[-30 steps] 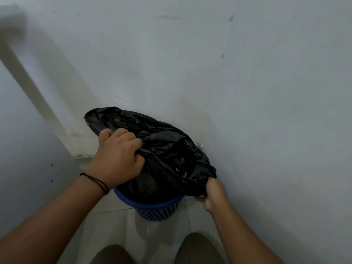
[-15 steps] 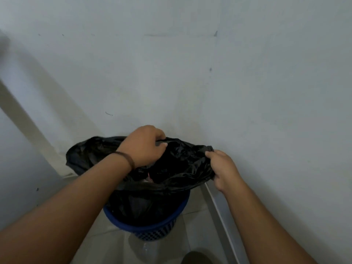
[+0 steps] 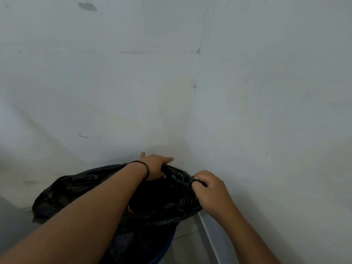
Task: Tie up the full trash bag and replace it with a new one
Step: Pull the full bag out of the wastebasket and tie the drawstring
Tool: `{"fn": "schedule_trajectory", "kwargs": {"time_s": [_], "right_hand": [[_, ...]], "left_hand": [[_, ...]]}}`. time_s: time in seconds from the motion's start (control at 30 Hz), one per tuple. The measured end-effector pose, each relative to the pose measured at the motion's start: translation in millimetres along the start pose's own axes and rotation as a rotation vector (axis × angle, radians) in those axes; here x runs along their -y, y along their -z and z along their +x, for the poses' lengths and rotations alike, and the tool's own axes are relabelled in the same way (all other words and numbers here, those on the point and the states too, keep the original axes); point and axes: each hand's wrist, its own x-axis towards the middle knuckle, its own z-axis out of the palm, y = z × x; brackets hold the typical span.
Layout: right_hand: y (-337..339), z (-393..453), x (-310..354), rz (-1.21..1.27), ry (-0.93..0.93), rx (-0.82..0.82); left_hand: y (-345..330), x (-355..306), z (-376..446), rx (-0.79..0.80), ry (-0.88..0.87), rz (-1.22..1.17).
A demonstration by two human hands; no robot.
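One black trash bag [image 3: 80,189] fills the lower centre of the frame, its crumpled film spreading from the lower left to just right of centre. It sits in one blue bin [image 3: 167,246], of which only a thin curved strip of rim shows near the bottom edge, just right of centre, below the bag.

Two bare hands work at the bag's far edge. The left hand [image 3: 155,169] reaches in from the lower left, its forearm lying across the bag; the fingers curl down onto the black film at the upper middle of the bag and grip a fold of it, while one finger points right and the thumb sticks up. One thin dark band [image 3: 145,168] circles that wrist. The right hand [image 3: 209,189] comes in from the lower right; its fingers are bent in tight and pinch a bunched bit of the bag's edge at the bag's right end. The two hands are near each other, with a short stretch of film between them.

One pale wall [image 3: 190,82] takes up the whole upper part of the frame, with a few dark marks, the largest at the upper left. A strip of light floor [image 3: 186,244] shows at the bottom, right of the bin.
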Motion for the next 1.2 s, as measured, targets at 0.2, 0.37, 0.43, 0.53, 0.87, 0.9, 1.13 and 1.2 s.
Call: {"fn": "schedule_trajectory", "kwargs": {"time_s": [0.2,0.37,0.43,0.53,0.87,0.9,1.13,1.2], "right_hand": [[10.4,5.1,0.7,-0.212,0.035,-0.144],[24.5,1.7,31.9,-0.136,0.169,-0.145],[29.7,-1.7,39.7,-0.137,0.177,-0.197],[43.6,-2.6,49.2,-0.188,0.01,-0.231],[12.0,48.2,115.3,-0.652,0.144,-0.141],[14.4,53.7,118.3,-0.605,0.175,-0.197],[36.2,74.6,119.5,-0.571,0.235,-0.328],[40.5,78.1,115.5,-0.574,0.203,-0.337]], "left_hand": [[7.5,3.1,12.0,-0.26,-0.042,-0.087],[3.1,-6.8,11.2,-0.087,-0.084,-0.069],[5.4,-8.6,11.4,-0.181,-0.114,-0.026],[28.3,1.5,0.6,-0.419,-0.12,-0.054],[109.2,36.4,-73.5,-0.776,-0.201,0.014],[108.5,43.0,-81.1,-0.765,-0.156,0.029],[90.5,113.4,-129.2,-0.65,0.327,-0.005],[84.9,131.1,-145.5,-0.599,0.46,-0.147]]}}
